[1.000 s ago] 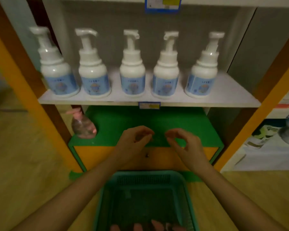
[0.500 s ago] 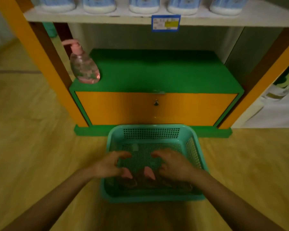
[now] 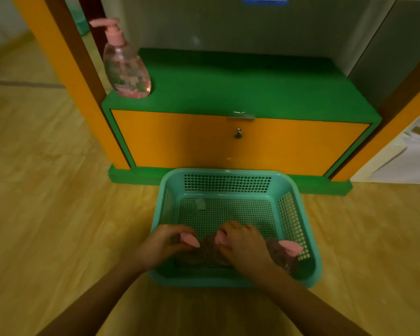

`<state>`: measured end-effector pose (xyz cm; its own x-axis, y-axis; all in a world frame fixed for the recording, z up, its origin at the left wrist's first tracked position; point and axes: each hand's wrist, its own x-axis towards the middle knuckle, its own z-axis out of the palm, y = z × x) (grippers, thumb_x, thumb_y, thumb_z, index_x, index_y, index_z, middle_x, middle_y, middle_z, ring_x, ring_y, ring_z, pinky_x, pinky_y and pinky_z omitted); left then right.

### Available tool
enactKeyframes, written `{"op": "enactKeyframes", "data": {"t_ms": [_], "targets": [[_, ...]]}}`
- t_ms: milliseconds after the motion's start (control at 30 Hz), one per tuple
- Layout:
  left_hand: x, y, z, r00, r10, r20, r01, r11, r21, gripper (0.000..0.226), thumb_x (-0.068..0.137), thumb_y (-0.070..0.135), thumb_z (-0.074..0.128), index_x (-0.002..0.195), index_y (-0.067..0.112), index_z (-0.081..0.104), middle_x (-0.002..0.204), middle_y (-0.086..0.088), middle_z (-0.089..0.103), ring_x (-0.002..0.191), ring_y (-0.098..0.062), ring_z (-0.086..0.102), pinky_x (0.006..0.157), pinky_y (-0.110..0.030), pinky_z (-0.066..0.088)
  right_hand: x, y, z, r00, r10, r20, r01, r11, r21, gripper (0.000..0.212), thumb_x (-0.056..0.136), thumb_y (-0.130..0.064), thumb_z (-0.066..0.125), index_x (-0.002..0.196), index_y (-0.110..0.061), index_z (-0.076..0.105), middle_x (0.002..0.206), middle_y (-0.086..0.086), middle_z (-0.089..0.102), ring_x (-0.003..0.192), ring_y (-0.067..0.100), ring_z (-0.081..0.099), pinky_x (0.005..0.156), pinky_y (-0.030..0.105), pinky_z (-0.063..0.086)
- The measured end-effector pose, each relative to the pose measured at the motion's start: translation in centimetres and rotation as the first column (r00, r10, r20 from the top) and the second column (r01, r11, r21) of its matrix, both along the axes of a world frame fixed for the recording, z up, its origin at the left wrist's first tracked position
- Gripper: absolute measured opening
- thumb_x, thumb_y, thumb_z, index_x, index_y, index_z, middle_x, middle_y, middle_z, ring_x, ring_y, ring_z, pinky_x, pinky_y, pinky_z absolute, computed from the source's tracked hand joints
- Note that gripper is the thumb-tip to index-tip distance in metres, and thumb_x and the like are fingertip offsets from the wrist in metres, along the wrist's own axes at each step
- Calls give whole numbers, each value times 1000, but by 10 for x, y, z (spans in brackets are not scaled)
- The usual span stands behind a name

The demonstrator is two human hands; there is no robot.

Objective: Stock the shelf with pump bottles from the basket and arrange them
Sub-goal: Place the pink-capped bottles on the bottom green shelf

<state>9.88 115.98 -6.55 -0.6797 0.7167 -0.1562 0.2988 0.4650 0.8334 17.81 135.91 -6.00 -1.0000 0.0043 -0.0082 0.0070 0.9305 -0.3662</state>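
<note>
A teal mesh basket (image 3: 228,183) sits on the floor in front of the shelf unit. Three clear pump bottles with pink pumps lie in its near end. My left hand (image 3: 165,246) closes around the left bottle (image 3: 189,241), whose pink pump pokes out past my fingers. My right hand (image 3: 243,243) grips the middle bottle (image 3: 211,248) by its neck. A third bottle (image 3: 286,251) lies untouched at the basket's right side. One pink pump bottle (image 3: 125,69) stands upright at the left front corner of the green shelf top (image 3: 240,86).
Below the green top is an orange locked drawer front (image 3: 238,141). Orange uprights (image 3: 66,69) flank the unit. A blue price label (image 3: 264,0) marks the upper shelf's edge. Wooden floor surrounds the basket; white packaging (image 3: 412,151) lies at the right.
The view has tilted down from the upper shelf to the basket. Both hands dropped from in front of the drawer into the basket and closed on two bottles.
</note>
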Motion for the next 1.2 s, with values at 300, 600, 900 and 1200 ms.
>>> {"op": "enactKeyframes", "data": {"t_ms": [300, 600, 900, 1200], "targets": [[-6, 7, 47, 986, 129, -109, -117, 987, 112, 28, 81, 18, 64, 98, 40, 59, 100, 21, 64, 97, 9, 58, 80, -12, 51, -5, 13, 45, 991, -112, -77, 97, 979, -178, 11, 89, -24, 53, 98, -18, 57, 93, -4, 60, 80, 8, 57, 63, 9, 38], [-42, 16, 162, 962, 194, -190, -106, 912, 397, 26, 74, 29, 60, 98, 40, 57, 100, 31, 66, 97, 13, 58, 79, -2, 45, -51, 37, 182, 941, -100, -325, 63, 991, -121, 22, 91, -35, 49, 105, -20, 59, 99, -7, 62, 87, 12, 57, 75, 31, 47], [-101, 2, 251, 916, 214, -341, -65, 915, 399, 33, 80, 14, 63, 104, 36, 59, 104, 12, 65, 100, 3, 60, 83, -12, 51, -122, 23, 297, 869, -40, -494, -36, 989, -144, 17, 90, -26, 53, 103, -17, 60, 102, 0, 62, 94, 19, 54, 85, 38, 43], [-137, -35, 283, 879, 241, -412, -75, 922, 381, 26, 69, 45, 54, 95, 48, 56, 99, 30, 64, 93, 10, 60, 65, -5, 50, -214, -13, 279, 920, -47, -390, -30, 981, -190, 24, 91, -22, 52, 112, -12, 57, 111, 3, 60, 91, 8, 48, 81, 20, 39]]}}
